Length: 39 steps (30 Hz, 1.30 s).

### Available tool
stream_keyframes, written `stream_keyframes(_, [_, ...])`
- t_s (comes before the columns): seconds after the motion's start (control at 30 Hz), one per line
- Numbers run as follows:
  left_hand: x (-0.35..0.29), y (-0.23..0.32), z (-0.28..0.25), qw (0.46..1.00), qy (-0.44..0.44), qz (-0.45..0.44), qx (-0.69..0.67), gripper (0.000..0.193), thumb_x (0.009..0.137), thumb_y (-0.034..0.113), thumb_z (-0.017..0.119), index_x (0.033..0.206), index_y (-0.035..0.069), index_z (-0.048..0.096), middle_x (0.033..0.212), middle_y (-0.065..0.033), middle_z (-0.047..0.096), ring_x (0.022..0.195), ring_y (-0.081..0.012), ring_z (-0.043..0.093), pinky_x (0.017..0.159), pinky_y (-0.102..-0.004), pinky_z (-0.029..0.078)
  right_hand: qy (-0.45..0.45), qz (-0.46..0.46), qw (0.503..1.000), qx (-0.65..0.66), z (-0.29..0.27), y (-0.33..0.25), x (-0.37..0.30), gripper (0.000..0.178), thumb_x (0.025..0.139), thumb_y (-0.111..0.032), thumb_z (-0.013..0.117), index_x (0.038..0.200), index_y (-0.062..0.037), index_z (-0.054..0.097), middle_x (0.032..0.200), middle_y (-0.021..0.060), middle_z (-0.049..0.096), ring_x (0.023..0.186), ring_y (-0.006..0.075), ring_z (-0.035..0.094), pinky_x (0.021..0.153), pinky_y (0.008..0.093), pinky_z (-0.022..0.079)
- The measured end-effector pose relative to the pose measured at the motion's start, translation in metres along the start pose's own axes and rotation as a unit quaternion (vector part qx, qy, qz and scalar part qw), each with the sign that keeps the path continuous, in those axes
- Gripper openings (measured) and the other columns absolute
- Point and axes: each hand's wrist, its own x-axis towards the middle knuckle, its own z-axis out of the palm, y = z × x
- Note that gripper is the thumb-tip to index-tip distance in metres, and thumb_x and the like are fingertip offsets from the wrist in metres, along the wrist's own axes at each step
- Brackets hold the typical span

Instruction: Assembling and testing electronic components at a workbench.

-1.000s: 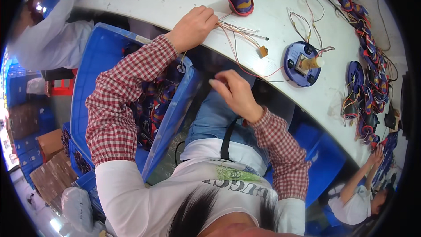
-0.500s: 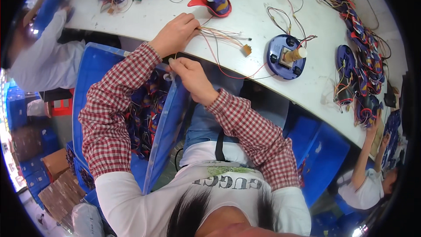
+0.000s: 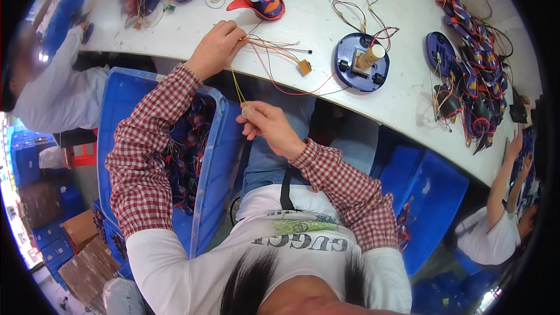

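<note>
On my left, a blue plastic bin (image 3: 224, 140) holds wired toy parts (image 3: 189, 140). My left hand (image 3: 217, 49) has its fingers closed on a bundle of thin wires (image 3: 271, 46) at the edge of the white table (image 3: 309, 3). Yellow wires (image 3: 235, 84) run down from it to my right hand (image 3: 269, 128), which pinches their lower end. Beyond the bundle stands a horned toy figure (image 3: 269, 0); farther right lie a round purple toy base (image 3: 345, 67) and a pile of toy pieces (image 3: 478, 76).
</note>
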Motion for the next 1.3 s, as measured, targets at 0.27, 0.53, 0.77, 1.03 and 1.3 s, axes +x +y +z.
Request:
stream_keyframes(0.27, [-0.005,0.025,-0.010,0.995,0.081,-0.039,-0.042,0.031,0.081,0.009,0.063,0.112,0.005,0.059,0.093,-0.0098,0.054,0.085,-0.0235,0.052,0.076,-0.0290,0.046,0.012,-0.033,0.999,-0.024,-0.009,0.005,0.006,0.025,0.094,-0.018,0.055,0.104,0.0037,0.059,0.084,0.0105,0.063,0.060,0.0093,0.053,0.053,0.0190,0.045])
stream_keyframes(0.53, [-0.003,0.111,0.006,0.997,0.042,0.032,-0.063,0.045,0.077,0.004,0.064,0.121,0.007,0.057,0.091,-0.0079,0.053,0.079,-0.0211,0.051,0.067,-0.0299,0.045,0.000,-0.033,0.999,-0.034,-0.014,0.015,0.018,0.021,0.092,-0.016,0.055,0.099,0.0028,0.060,0.076,0.0094,0.062,0.056,0.0097,0.053,0.048,0.0202,0.043])
stream_keyframes(0.77, [0.025,0.110,0.028,0.999,-0.013,0.024,-0.035,0.037,0.078,0.004,0.064,0.115,0.008,0.061,0.087,-0.0066,0.056,0.070,-0.0195,0.053,0.062,-0.0273,0.046,0.047,-0.078,0.995,-0.044,-0.017,0.008,0.030,0.015,0.090,-0.010,0.051,0.091,0.0010,0.061,0.063,0.0083,0.058,0.049,0.0132,0.051,0.044,0.0247,0.042])
stream_keyframes(1.03, [0.023,0.121,-0.008,0.915,0.093,-0.122,-0.373,0.026,0.086,0.005,0.058,0.112,0.004,0.061,0.088,-0.0084,0.062,0.069,-0.0158,0.057,0.064,-0.0246,0.048,0.027,-0.328,0.818,-0.472,-0.010,-0.017,0.014,0.012,0.087,-0.010,0.053,0.091,-0.0016,0.061,0.073,0.0122,0.061,0.055,0.0245,0.056,0.047,0.0339,0.045])
stream_keyframes(1.3, [0.025,0.110,-0.032,0.704,0.180,-0.210,-0.655,0.023,0.090,0.003,0.054,0.111,0.000,0.061,0.088,-0.0091,0.062,0.069,-0.0121,0.057,0.062,-0.0222,0.047,0.160,-0.395,0.553,-0.716,-0.022,-0.091,0.013,0.012,0.086,-0.014,0.053,0.091,-0.0041,0.058,0.089,0.0136,0.057,0.071,0.0307,0.059,0.055,0.0389,0.048])
